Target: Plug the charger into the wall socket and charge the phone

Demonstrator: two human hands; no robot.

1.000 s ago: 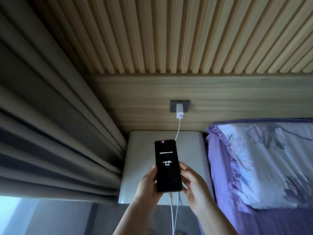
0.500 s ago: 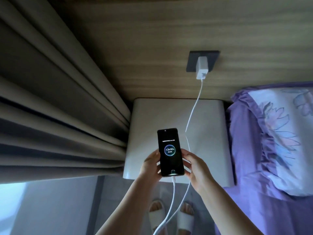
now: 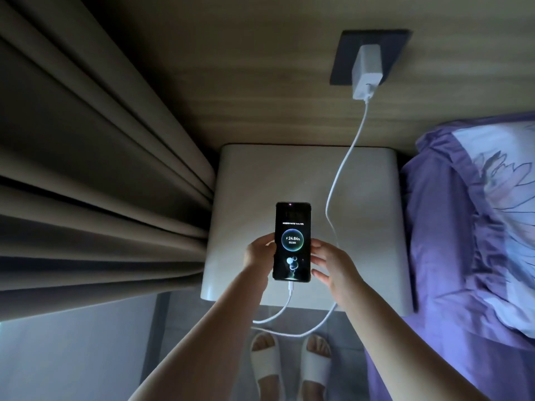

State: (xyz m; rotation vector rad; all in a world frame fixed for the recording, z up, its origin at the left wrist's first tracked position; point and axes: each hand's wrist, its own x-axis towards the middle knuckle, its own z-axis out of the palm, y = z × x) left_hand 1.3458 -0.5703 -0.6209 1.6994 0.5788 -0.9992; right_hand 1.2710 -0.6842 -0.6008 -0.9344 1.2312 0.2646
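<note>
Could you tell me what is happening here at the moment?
A person holds a phone over a white bedside table, left hand gripping its edge, right hand open beside it. The white cable runs from the phone to the charger in the wall socket. The screen shows charging at 24.84%.

White block charger (image 3: 367, 71) sits in the dark wall socket plate (image 3: 343, 57), its white cable (image 3: 338, 180) looping down to the black phone (image 3: 292, 241), lit screen reading 24.84%. Left hand (image 3: 258, 253) grips the phone's edge above the white rounded nightstand (image 3: 254, 180); right hand (image 3: 333, 266) touches the other side, fingers loose.
</note>
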